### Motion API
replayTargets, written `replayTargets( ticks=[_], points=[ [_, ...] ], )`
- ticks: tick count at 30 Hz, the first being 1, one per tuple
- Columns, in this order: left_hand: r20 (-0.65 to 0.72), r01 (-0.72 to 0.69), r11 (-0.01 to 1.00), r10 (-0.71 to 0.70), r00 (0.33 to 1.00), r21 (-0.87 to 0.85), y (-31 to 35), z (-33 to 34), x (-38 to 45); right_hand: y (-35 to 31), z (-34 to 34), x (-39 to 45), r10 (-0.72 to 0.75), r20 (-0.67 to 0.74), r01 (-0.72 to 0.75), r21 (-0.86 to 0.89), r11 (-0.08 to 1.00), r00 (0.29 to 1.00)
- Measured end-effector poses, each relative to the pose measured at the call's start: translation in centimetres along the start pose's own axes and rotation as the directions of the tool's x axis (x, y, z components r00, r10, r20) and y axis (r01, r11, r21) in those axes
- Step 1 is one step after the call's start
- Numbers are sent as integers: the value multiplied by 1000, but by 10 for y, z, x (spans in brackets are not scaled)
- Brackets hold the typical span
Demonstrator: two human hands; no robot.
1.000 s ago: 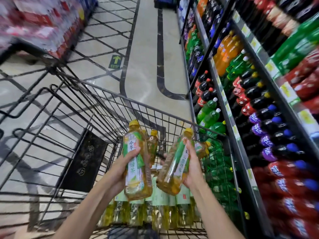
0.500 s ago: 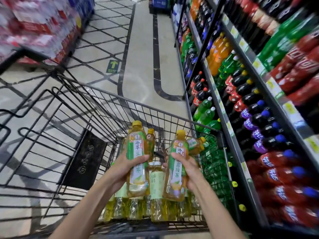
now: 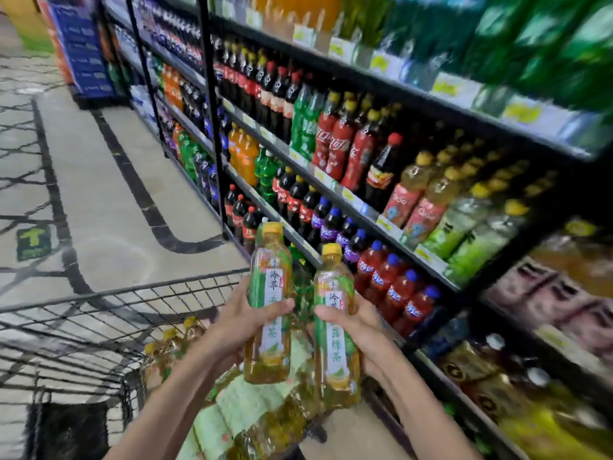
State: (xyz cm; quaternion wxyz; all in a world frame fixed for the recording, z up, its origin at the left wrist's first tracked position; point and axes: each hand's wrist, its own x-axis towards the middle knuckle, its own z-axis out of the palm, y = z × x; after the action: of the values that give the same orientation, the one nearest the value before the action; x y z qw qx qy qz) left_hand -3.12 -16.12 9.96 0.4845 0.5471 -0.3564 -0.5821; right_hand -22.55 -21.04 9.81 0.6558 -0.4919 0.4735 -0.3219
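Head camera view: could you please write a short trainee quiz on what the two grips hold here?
1. True or false: the left grip holds a clear plastic tea bottle with a yellow cap.
2. Multiple choice: the right grip holds A) a red cola bottle, B) a second yellow-capped tea bottle, C) nothing.
3. Short answer: where do more such bottles sit?
Key: 1 true; 2 B; 3 in the black wire shopping cart.
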Motion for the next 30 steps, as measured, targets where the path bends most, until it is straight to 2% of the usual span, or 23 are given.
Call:
replayTargets(
  ticks=[5,11,15,20,26,30],
  points=[
    [182,-97,994,87,979,48,35,78,-7,-40,-54,-73,-119,-271,131,24,991,955],
    [431,-188,981,149,890,49,55,193,-43,-74,-129,-183,-227,-513,269,8,963,828],
    [570,-212,976,146,809,51,55,272,-84,-80,-179,-268,-302,-611,340,-56,939,732],
    [675,-266,961,148,723,74,43,372,-156,-73,-240,-385,-301,-716,360,-75,930,630],
    [699,-275,961,176,694,32,23,478,-253,-63,-301,-521,-325,-781,386,-117,915,534],
    [726,-279,960,195,660,-4,23,536,-308,-66,-330,-599,-352,-794,402,-151,903,495]
  ],
)
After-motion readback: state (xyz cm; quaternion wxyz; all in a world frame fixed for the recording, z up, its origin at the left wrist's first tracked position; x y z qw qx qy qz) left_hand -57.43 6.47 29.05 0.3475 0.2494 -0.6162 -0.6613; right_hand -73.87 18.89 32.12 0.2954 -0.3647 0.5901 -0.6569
